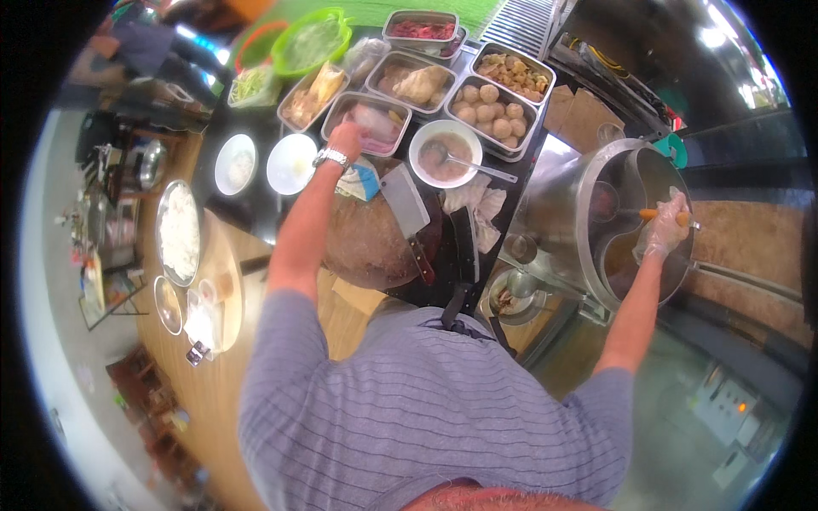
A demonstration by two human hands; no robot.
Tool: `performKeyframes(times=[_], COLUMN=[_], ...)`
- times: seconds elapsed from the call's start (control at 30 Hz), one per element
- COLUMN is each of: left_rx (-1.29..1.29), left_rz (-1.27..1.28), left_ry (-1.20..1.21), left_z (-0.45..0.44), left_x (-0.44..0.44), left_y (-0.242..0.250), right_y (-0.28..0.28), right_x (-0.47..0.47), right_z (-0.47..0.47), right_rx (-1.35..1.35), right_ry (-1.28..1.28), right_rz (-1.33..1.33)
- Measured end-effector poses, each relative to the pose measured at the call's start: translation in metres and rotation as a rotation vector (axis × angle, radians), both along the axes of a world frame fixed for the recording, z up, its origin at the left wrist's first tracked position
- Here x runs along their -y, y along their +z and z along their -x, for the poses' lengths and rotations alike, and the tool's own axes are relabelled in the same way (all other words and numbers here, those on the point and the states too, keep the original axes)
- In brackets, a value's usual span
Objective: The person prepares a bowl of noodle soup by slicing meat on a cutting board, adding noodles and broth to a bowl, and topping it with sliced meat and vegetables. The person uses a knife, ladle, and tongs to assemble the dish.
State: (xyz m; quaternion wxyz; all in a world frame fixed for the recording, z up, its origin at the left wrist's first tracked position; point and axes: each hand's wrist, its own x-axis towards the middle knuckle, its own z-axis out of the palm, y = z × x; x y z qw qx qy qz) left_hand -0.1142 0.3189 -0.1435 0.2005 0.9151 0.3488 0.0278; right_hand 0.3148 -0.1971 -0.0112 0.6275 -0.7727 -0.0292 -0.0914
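My bare left hand (346,138), with a metal-banded watch on the wrist, reaches to the near left rim of a steel tray of pale pink meat (378,121). Its fingers are bunched and partly hidden, so I cannot tell if they pinch anything. In a clear plastic glove, my right hand (664,223) grips the orange handle (649,214) of a strainer. The strainer's basket (602,202) hangs in one compartment of a large divided steel pot (583,211). A cleaver (405,203) lies across the round wooden chopping block (361,246).
A white bowl of minced meat (441,167) with a spoon stands beside a tray of meatballs (492,110). Further left are two white bowls (235,165). A second knife (464,239) and a crumpled cloth (476,201) lie near the counter's edge. A noodle-filled tray (179,231) is at far left.
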Motion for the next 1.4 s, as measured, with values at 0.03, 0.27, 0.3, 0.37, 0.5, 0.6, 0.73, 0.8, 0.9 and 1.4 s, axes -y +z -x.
performKeyframes(times=[0.03,0.27,0.3,0.37,0.5,0.6,0.73,0.8,0.9,1.4], left_rx=[0.081,0.359,0.495,0.369,0.194,-0.177,-0.846,-0.590,-0.156,-0.276], left_rz=[-0.043,-0.262,-0.147,-0.153,-0.164,0.096,0.675,0.985,1.186,0.662], left_ry=[0.018,0.120,0.209,0.336,0.489,0.716,0.600,1.021,1.569,0.986], left_z=[-0.001,0.079,0.110,0.140,0.268,0.340,0.415,0.424,0.445,0.345], left_x=[-0.001,0.080,0.099,0.153,0.235,0.315,0.350,0.350,0.376,0.338], left_y=[0.001,0.005,-0.002,0.003,-0.059,-0.085,-0.129,-0.144,-0.170,-0.121], right_y=[-0.003,-0.041,-0.047,-0.053,-0.059,-0.045,-0.033,-0.037,-0.031,-0.036], right_x=[0.005,0.039,0.039,0.047,0.045,0.033,0.033,0.062,0.031,0.030], right_z=[-0.006,-0.036,-0.040,-0.040,-0.048,-0.036,-0.036,-0.044,-0.017,-0.039], right_rx=[0.062,0.199,0.298,0.390,0.358,0.303,0.286,0.279,0.229,0.375], right_ry=[-0.019,-0.004,-0.024,-0.061,0.044,-0.011,0.039,0.224,0.068,0.134], right_rz=[-0.019,0.373,0.371,0.318,0.244,0.262,0.548,-0.083,0.106,0.259])
